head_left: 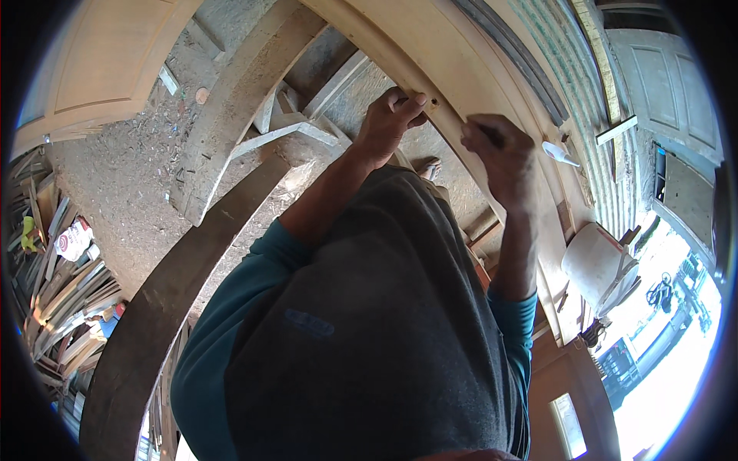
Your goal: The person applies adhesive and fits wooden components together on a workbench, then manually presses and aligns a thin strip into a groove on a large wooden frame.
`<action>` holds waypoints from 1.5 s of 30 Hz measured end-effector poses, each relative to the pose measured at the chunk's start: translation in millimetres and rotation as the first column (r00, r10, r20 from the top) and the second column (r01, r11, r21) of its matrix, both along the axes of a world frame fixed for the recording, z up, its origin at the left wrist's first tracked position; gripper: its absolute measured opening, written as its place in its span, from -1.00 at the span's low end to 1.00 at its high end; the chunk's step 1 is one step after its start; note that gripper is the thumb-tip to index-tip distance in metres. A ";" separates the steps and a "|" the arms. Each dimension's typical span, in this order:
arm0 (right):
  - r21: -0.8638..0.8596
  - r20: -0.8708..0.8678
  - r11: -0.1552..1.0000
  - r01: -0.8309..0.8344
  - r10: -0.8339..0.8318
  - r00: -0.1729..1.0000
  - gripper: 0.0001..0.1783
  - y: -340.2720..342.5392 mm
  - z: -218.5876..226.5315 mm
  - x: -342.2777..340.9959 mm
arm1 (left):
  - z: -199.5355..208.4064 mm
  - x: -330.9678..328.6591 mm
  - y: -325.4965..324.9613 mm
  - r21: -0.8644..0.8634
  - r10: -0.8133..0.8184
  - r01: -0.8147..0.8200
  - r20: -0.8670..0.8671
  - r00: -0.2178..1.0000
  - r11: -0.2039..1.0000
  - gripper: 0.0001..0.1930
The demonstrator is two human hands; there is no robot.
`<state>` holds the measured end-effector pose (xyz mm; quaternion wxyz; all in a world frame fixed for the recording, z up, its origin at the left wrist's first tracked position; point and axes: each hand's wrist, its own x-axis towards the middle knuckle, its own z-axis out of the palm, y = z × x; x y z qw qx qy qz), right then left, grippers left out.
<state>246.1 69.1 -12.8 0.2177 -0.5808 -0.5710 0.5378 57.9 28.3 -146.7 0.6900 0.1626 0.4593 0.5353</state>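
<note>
A long pale wooden panel (477, 69), apparently a door, lies across in front of me. Its near edge has a small dark hole (434, 101). My left hand (384, 127) is at that edge, just left of the hole. Its fingers are curled and the thumb reaches toward the hole; whatever they hold is hidden. Over the same edge, right of the hole, my right hand (503, 157) is closed, thumb and fingers drawn together. Anything small between them cannot be made out. A white bottle with a narrow tip (560, 154) lies on the panel beyond my right hand.
A white bucket (590, 257) stands at the right. Below the panel is a wooden trestle (288, 127), with a long plank (165, 307) running to the lower left. Scrap wood (73, 307) is heaped at far left; a panelled door (115, 58) is at upper left.
</note>
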 end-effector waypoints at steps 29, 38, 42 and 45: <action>0.327 0.477 0.869 -0.370 0.187 0.859 -0.80 14.2 -20.9 -54.7 | 8.7 -13.4 3.8 0.005 -0.121 0.121 0.003 0.993 0.993 -0.39; 0.304 0.467 0.878 -0.369 0.201 0.861 -0.78 15.4 -15.7 -57.0 | 7.8 -13.4 3.4 -0.008 -0.104 0.104 0.010 0.995 0.995 -0.42; 0.315 0.459 0.873 -0.373 0.203 0.865 -0.78 16.0 -17.9 -53.9 | 10.7 -12.5 3.1 -0.031 -0.095 0.096 0.010 0.995 0.995 -0.37; 0.324 0.421 0.877 -0.354 0.201 0.884 -0.80 16.0 -20.2 -48.3 | 20.4 -11.5 5.9 -0.073 -0.108 0.105 -0.039 0.993 0.992 -0.33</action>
